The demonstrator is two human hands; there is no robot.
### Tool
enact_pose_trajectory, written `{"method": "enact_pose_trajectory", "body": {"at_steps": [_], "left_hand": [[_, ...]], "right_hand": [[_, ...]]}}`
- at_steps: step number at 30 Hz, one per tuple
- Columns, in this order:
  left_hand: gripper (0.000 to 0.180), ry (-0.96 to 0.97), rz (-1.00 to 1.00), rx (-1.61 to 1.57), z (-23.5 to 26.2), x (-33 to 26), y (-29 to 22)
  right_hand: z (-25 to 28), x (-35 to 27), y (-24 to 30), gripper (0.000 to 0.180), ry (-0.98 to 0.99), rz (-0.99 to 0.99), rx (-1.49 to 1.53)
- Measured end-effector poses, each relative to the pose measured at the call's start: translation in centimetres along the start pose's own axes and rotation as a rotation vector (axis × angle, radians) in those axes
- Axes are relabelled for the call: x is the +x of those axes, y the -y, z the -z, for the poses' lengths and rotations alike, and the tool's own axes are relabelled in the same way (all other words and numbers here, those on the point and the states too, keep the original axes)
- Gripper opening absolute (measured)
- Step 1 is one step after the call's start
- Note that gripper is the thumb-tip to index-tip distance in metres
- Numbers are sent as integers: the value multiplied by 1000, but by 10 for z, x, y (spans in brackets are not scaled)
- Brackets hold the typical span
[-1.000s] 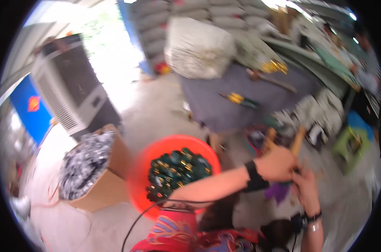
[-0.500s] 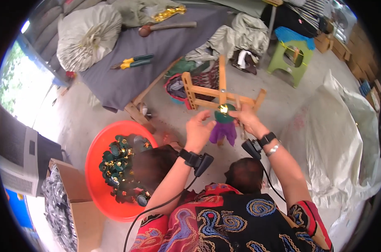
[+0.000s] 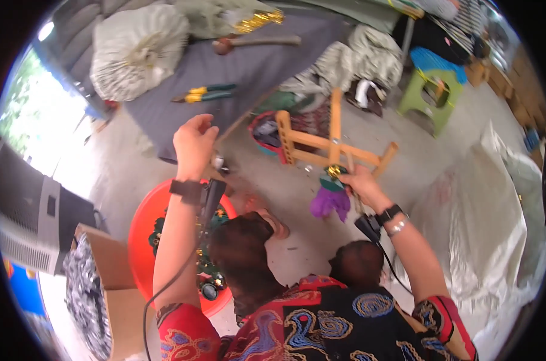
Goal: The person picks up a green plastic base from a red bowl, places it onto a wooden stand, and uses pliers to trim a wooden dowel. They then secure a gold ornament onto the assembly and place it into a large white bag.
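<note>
My right hand (image 3: 363, 185) grips a green-and-purple cloth ornament (image 3: 331, 203) with a shiny gold piece at its top and purple cloth hanging below. It is held against the near side of a wooden frame (image 3: 335, 143), beside a thin upright stick. My left hand (image 3: 194, 145) is raised above the near side of the grey-covered table, below the pliers (image 3: 204, 93). Its fingers are curled in, and anything between them is too small to make out. Beneath my left forearm stands an orange-red tub (image 3: 141, 240) of dark green and gold pieces, partly hidden by the arm.
A hammer-like tool (image 3: 258, 41) and a tied pale sack (image 3: 139, 54) rest on the grey cloth (image 3: 164, 117). A green stool (image 3: 430, 102) stands at the far right, with a large whitish sack (image 3: 459, 210) nearer. At left are an open carton (image 3: 113, 259) and a grey appliance (image 3: 29, 216).
My left hand has left the ornament and moved up and left toward the grey cloth. The ornament stays in my right hand, slightly lower. The whole view has shifted a little.
</note>
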State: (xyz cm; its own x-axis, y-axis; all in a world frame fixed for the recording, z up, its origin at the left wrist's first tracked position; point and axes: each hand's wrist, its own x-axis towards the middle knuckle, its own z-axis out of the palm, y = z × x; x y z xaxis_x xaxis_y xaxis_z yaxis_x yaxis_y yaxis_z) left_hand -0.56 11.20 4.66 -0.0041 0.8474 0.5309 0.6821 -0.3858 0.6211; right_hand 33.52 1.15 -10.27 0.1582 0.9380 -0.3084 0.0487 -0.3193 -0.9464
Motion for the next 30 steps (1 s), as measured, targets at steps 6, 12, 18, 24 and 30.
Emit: {"method": "enact_pose_trajectory", "body": {"at_steps": [6, 12, 18, 24, 30], "left_hand": [[35, 384, -119, -287, -104, -82, -53], [47, 559, -87, -149, -156, -127, -83], [40, 397, 9, -418, -187, -161, -81], [48, 266, -117, -423, -200, -171, -86], [55, 374, -96, -383, -195, -171, -79]], "right_hand": [[-7, -13, 20, 15, 54, -89, -63], [-8, -17, 18, 14, 36, -99, 15], [0, -26, 13, 17, 92, -67, 133], [12, -37, 9, 13, 33, -95, 149], [17, -43, 44, 14, -271, 358, 354]]}}
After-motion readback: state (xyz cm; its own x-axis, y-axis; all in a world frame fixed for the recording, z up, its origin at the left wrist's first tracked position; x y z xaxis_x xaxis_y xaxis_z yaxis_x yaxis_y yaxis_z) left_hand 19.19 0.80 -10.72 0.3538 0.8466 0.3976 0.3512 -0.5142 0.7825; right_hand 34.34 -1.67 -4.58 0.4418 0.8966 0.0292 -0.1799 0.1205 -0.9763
